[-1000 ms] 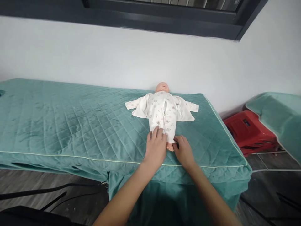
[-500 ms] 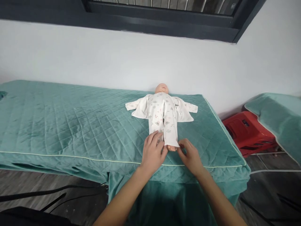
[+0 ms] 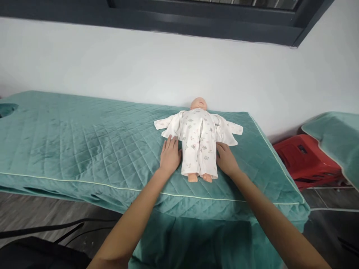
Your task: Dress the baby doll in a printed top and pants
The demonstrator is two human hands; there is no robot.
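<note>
A baby doll (image 3: 199, 103) lies on its back on the green quilted bed cover, head toward the wall. It wears white printed pants (image 3: 193, 145) and a white long-sleeved top (image 3: 223, 129) whose sides and sleeves are spread out. Both bare feet (image 3: 192, 177) stick out below the pant cuffs. My left hand (image 3: 170, 154) rests flat beside the doll's left-in-view leg, fingers extended under the top's hem, holding nothing. On the other side, my right hand (image 3: 226, 158) lies against the pants with fingers stretched toward the hip; its fingertips are partly hidden.
The green bed cover (image 3: 84, 142) has a pale piped front edge, and a face hole (image 3: 8, 109) at far left. A white wall (image 3: 98, 63) and dark window frame (image 3: 196, 22) stand behind. At right, a red plastic stool (image 3: 308, 158) sits under another green cover (image 3: 336, 134).
Both hands have let go of the pant cuffs and moved up along the legs to the doll's sides. The feet and cuffs now show fully. The view has shifted slightly.
</note>
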